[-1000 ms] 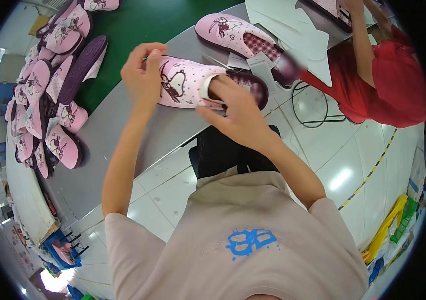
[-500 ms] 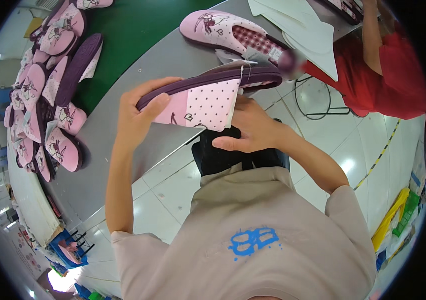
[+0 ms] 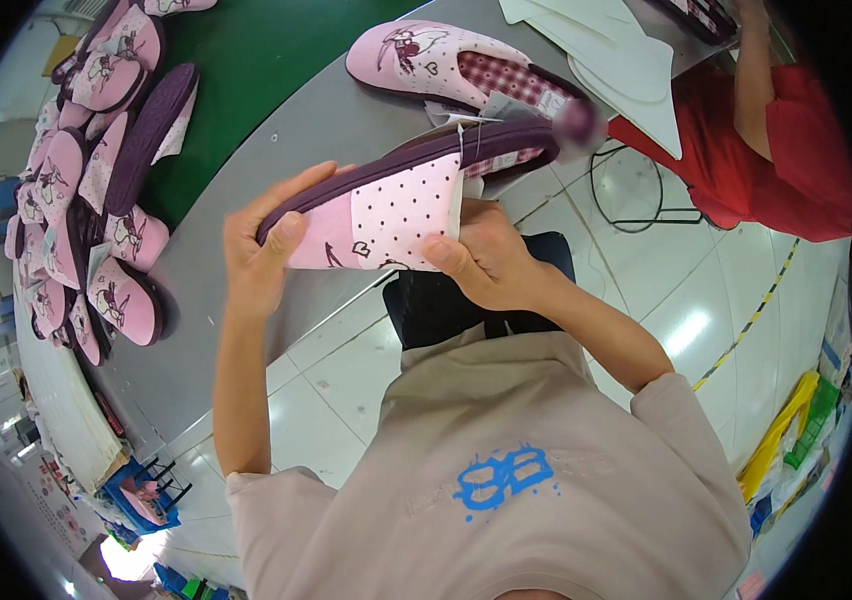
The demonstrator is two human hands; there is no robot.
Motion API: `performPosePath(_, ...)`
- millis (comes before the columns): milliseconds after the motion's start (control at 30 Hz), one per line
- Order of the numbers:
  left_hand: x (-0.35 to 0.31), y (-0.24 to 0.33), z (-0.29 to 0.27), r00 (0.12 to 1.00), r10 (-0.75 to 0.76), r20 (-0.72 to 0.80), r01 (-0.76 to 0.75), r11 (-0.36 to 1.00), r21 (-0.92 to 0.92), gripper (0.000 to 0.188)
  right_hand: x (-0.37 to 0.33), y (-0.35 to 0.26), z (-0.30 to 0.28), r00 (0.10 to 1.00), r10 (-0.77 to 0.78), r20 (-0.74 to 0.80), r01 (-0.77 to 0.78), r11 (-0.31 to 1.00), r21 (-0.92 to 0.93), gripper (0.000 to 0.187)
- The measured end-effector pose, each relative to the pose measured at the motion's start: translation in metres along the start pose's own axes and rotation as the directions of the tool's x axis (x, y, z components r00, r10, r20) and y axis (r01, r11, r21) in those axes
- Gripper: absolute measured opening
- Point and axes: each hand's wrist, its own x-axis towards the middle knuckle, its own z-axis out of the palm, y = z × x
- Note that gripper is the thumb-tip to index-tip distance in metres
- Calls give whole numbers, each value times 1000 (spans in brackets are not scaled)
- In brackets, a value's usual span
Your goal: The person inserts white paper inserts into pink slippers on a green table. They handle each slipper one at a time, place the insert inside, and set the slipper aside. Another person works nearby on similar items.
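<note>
In the head view, the held slipper (image 3: 401, 205) is tipped on its side above the near edge of the table (image 3: 291, 140), its long axis running from the toe at left to the heel at right and slightly far. The left hand (image 3: 261, 235) is closed around the toe, while the right hand (image 3: 491, 255), nearer the opening, grips the upper's edge there, thumb outside and fingertips hidden. A second slipper (image 3: 416, 60) lies just beyond, on the far side.

Here's a beige T-shirt (image 3: 526, 400), splashy blue print (image 3: 504, 477) front and centre, loose short sleeves (image 3: 281, 500) flanking that print, forearms (image 3: 243, 400) bare!
</note>
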Motion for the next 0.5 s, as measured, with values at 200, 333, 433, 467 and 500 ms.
performPosePath(200, -1, -12, 2, 996, 19, -88, -27, 996, -83, 68, -2, 16, -3, 999, 32, -5, -32, 998, 45, 47)
performPosePath(333, -3, -13, 4, 989, 33, -143, -47, 994, -94, 66, 0, 7, -1, 988, 87, -127, -90, 996, -11, 58)
performPosePath(433, -3, -17, 5, 978, -10, -207, -32, 979, -201, 63, 6, 7, -20, 919, 370, -136, -278, 852, 443, 68)
performPosePath(467, 0, -23, 3, 974, -29, -224, -28, 969, -247, 63, 14, -5, -44, 943, 322, -86, -245, 846, 473, 69)
performPosePath(500, 1, -24, 2, 970, -48, -239, -25, 956, -291, 62, 18, -4, -51, 957, 282, -69, -229, 878, 420, 62)
